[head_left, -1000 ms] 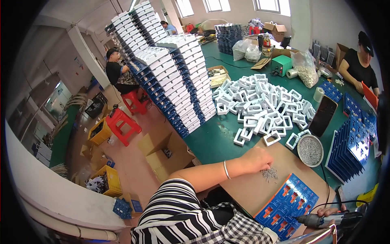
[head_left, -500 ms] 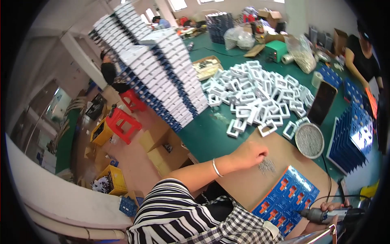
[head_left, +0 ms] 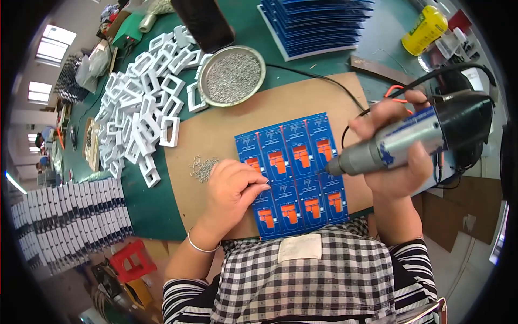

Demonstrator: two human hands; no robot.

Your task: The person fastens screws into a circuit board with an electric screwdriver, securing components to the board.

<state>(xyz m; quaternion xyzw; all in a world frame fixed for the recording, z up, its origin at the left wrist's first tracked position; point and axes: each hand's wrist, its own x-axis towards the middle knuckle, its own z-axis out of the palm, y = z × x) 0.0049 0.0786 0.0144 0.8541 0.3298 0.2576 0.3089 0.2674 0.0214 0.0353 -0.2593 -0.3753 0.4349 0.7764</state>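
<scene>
A blue circuit board panel (head_left: 302,178) with several orange parts lies on a brown cardboard sheet (head_left: 210,129) in front of me. My left hand (head_left: 229,186) is over its left edge, thumb and forefinger pinched on what looks like a tiny screw. My right hand (head_left: 399,178) grips an electric screwdriver (head_left: 386,146), its tip pointing left over the panel's right part. Just beyond my left hand is a small heap of screws (head_left: 203,168). Farther off, a round metal bowl (head_left: 259,81) is full of small silvery pieces like those in the heap.
White rectangular frames (head_left: 143,110) are heaped at the left. A dark phone (head_left: 208,27) leans behind the bowl. Blue boards (head_left: 318,29) are stacked at the back, with a yellow bottle (head_left: 424,29) farther right. The screwdriver's black cable (head_left: 324,81) crosses the cardboard.
My view has swung to the right. My left hand has gone from beside the screw heap to the panel's left edge. The right hand now holds the screwdriver higher, above the panel.
</scene>
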